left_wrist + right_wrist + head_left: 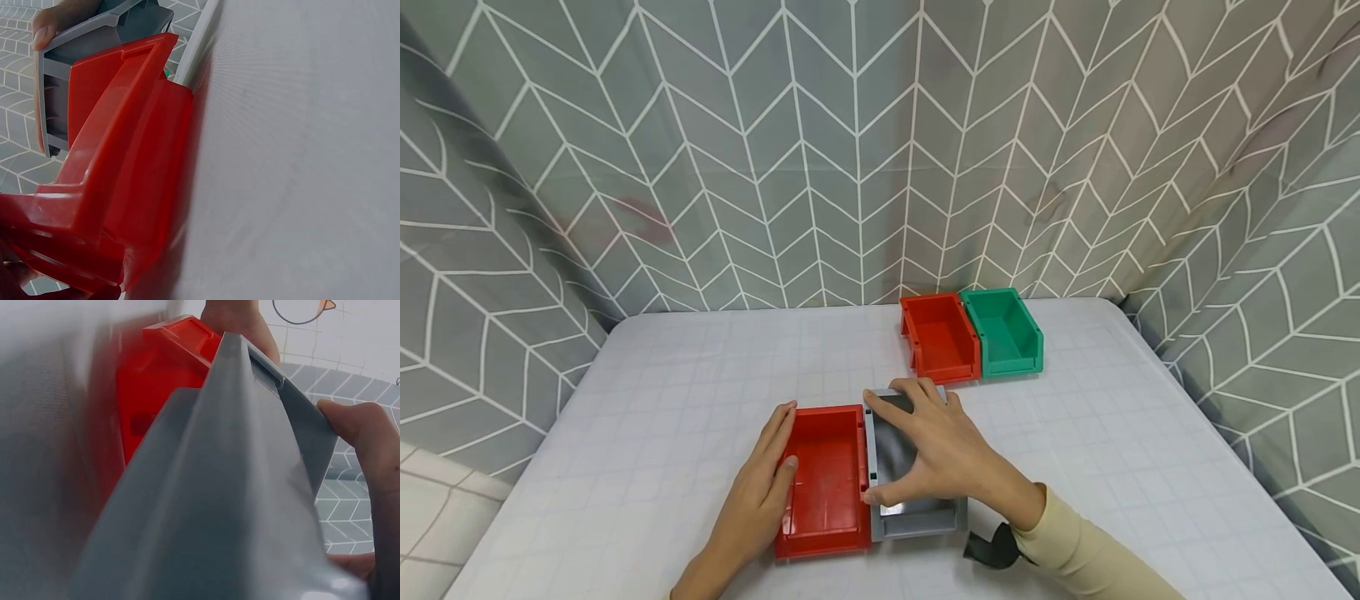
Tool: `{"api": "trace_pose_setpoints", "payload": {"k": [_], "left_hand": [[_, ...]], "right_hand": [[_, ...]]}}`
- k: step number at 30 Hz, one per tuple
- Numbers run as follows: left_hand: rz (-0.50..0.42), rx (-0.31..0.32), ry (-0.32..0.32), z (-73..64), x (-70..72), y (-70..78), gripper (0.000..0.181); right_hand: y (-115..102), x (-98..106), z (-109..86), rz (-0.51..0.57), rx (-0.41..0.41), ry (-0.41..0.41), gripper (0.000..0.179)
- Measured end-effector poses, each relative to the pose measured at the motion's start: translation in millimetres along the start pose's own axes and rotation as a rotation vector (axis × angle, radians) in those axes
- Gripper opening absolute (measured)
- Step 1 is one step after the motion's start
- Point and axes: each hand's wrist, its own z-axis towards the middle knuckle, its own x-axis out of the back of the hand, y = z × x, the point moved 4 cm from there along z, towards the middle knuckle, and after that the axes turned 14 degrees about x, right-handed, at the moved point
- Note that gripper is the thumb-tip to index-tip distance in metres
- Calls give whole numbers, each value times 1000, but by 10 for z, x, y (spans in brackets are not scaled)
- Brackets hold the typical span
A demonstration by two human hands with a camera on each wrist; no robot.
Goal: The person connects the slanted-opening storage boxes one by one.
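Observation:
In the head view, my left hand (pixel 756 492) holds the left side wall of a red storage bin (pixel 827 479), its fingers laid along the outside and the thumb at the rim. Against that bin's right side sits a grey storage bin (pixel 895 450). My right hand (pixel 936 442) spans the grey bin from above, gripping its rim with the thumb near the front left and the fingers at the far edge. From the left wrist view, the grey bin (pixel 115 31) stands higher than the red bin's (pixel 125 144) front lip. The right thumb (pixel 356 422) presses the grey rim.
Farther back on the white-covered table (pixel 700 367), a second red bin (pixel 940 333) and a green bin (pixel 1003 333) stand side by side. A patterned grey curtain (pixel 820 167) encloses the back and sides. Beside the right sleeve (pixel 1082 542) shows a black strap-like piece (pixel 992 547).

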Motion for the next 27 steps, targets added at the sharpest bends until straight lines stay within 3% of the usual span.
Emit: {"api": "trace_pose_setpoints", "payload": {"k": [27], "left_hand": [[2,5,-1,-3,8,17,65]], "right_hand": [[3,-30,-7,-3,-7,-17,105]]}}
